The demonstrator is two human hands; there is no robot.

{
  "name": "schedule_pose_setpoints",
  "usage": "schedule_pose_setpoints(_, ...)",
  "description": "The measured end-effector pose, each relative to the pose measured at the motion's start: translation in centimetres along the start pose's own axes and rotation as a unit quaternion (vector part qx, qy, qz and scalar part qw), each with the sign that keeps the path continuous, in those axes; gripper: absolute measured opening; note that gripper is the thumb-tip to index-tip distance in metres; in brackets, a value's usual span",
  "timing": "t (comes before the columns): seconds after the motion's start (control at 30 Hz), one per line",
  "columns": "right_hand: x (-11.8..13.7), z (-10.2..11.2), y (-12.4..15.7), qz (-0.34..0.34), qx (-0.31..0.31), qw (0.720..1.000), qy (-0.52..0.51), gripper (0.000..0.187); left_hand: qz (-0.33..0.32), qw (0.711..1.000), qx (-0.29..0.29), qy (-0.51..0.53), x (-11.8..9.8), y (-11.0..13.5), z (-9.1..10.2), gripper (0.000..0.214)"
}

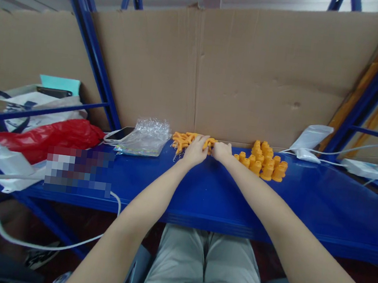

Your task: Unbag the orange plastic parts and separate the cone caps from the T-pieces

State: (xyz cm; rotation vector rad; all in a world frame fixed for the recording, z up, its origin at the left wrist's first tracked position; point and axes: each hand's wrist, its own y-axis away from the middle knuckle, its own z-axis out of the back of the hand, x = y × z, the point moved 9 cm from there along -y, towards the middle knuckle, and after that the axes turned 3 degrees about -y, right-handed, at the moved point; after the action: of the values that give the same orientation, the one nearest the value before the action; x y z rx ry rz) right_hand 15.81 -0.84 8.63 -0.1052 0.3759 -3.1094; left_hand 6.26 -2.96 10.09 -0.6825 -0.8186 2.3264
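A pile of small orange pieces (179, 139) with thin metal chains or rings lies at the back of the blue table. My left hand (196, 151) rests palm down over the right part of that pile, its fingers stretched forward and partly spread on the pieces. Close beside it, my right hand (221, 151) is closed at the right end of the pile, and whatever its fingers hold is hidden. To the right stands a group of orange cup-shaped or figure-like pieces (266, 162), set close together in rows and apart from my hands.
Left of the pile lie a clear plastic bag (148, 137) and a phone (121, 134). Further left are a red plastic bag (54, 139) and a white cable (41, 247). Cardboard (269, 73) walls off the back. A white packet (311, 138) lies right, by the blue post (370, 90).
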Motion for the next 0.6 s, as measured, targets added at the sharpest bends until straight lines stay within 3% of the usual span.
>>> schedule_pose_setpoints(0.17,0.9,-1.1,-0.2,0.020,0.030,0.999,0.005,0.038,-0.008,1.000,0.000,-0.003,-0.1,0.0,-0.3,0.045)
schedule_pose_setpoints(0.37,-0.1,2.6,1.5,0.049,-0.002,0.998,0.027,0.033,-0.013,1.000,0.013,0.015,-0.5,-0.1,-0.7,0.042)
schedule_pose_setpoints(0.47,-4.8,6.0,2.1,0.022,-0.077,0.997,-0.013,0.031,-0.034,0.996,0.059,0.051,-2.3,0.4,-1.9,0.053)
schedule_pose_setpoints(0.53,-10.0,8.1,2.6,-0.027,-0.146,0.985,-0.091,0.025,-0.040,0.989,0.117,0.076,-4.0,1.3,-3.5,0.069)
schedule_pose_setpoints(0.6,-16.4,9.1,3.4,-0.094,-0.215,0.945,-0.229,0.017,-0.035,0.978,0.182,0.093,-5.9,2.3,-5.4,0.085)
